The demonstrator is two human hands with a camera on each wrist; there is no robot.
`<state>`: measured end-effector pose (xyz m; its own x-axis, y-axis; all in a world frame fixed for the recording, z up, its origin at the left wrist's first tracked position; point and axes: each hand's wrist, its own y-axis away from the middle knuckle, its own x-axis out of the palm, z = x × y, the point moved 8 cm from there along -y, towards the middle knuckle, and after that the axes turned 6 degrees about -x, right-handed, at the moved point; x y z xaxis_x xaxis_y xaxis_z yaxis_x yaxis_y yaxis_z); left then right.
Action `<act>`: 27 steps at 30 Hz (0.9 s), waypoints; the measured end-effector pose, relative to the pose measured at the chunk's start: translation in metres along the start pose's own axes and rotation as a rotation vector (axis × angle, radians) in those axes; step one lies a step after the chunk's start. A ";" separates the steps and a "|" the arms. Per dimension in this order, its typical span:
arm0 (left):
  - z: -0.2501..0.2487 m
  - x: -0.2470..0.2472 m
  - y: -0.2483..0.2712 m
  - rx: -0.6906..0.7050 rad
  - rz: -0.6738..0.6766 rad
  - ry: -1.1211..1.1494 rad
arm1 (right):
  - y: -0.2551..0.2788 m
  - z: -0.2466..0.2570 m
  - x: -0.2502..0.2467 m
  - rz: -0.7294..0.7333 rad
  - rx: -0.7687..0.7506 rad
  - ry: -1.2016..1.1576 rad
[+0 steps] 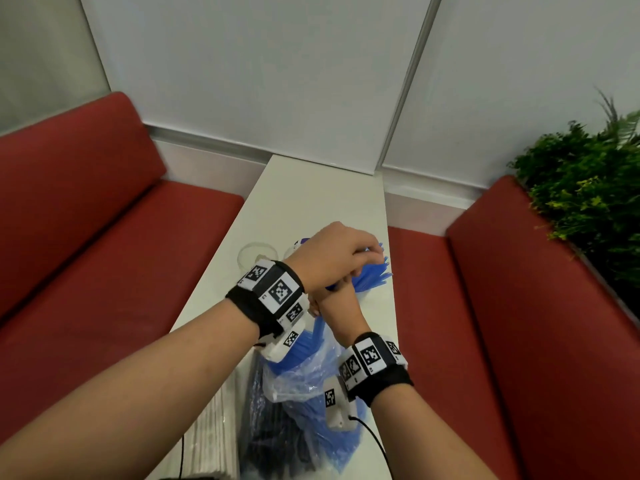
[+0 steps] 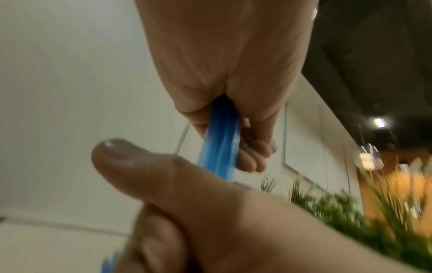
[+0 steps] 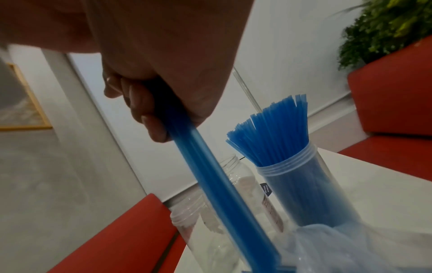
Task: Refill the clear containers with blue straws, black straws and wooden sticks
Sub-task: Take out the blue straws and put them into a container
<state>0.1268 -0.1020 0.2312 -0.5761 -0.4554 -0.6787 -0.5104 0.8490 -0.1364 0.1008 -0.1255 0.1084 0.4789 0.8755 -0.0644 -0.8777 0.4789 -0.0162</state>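
Fingers (image 1: 363,249) of the left hand (image 1: 329,258) curl round blue straws (image 1: 313,339). The right hand (image 1: 337,306) grips the same bundle just below, probably to draw it clear of the crinkled plastic bag (image 1: 304,379) on the desk (image 1: 311,202).

Left wrist: blurred; curled fingers (image 2: 252,153) clamp the thin, glossy straws (image 2: 219,147).

Right wrist: fingers (image 3: 149,118) are wrapped round the bundle (image 3: 210,175), which slants down into the bag. 1 clear, ribbed-neck jar (image 3: 304,194) is already packed, its straws fanned; 2 empty jars (image 3: 205,230) stand beside it.
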 end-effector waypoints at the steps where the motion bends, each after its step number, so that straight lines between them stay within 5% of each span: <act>1: 0.000 -0.003 0.001 -0.027 -0.026 0.209 | 0.000 0.003 -0.001 -0.001 -0.003 -0.033; 6: 0.019 -0.007 -0.001 -0.243 -0.140 0.640 | 0.003 -0.003 0.004 0.075 0.012 -0.092; 12: 0.046 -0.009 0.000 -0.274 -0.040 1.023 | 0.002 0.022 -0.018 0.030 -0.056 -0.123; 15: 0.097 -0.002 0.004 -0.477 -0.142 0.996 | -0.005 0.059 -0.038 -0.033 -0.135 -0.173; 18: 0.133 0.036 0.020 -0.701 -0.001 1.010 | -0.012 0.098 -0.047 -0.064 -0.245 -0.284; 21: 0.135 0.079 0.039 -0.860 0.216 1.309 | -0.016 0.112 -0.045 -0.060 -0.295 -0.342; 24: 0.126 0.099 0.040 -0.864 0.244 1.668 | -0.014 0.104 -0.038 -0.056 -0.285 -0.340; 27: 0.119 0.103 0.040 -0.845 0.213 1.718 | -0.012 0.096 -0.036 -0.073 -0.253 -0.362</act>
<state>0.1227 -0.0831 0.0702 -0.3077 -0.5607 0.7687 -0.1835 0.8277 0.5303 0.0958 -0.1567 0.2066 0.4750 0.8278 0.2985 -0.7965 0.5487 -0.2542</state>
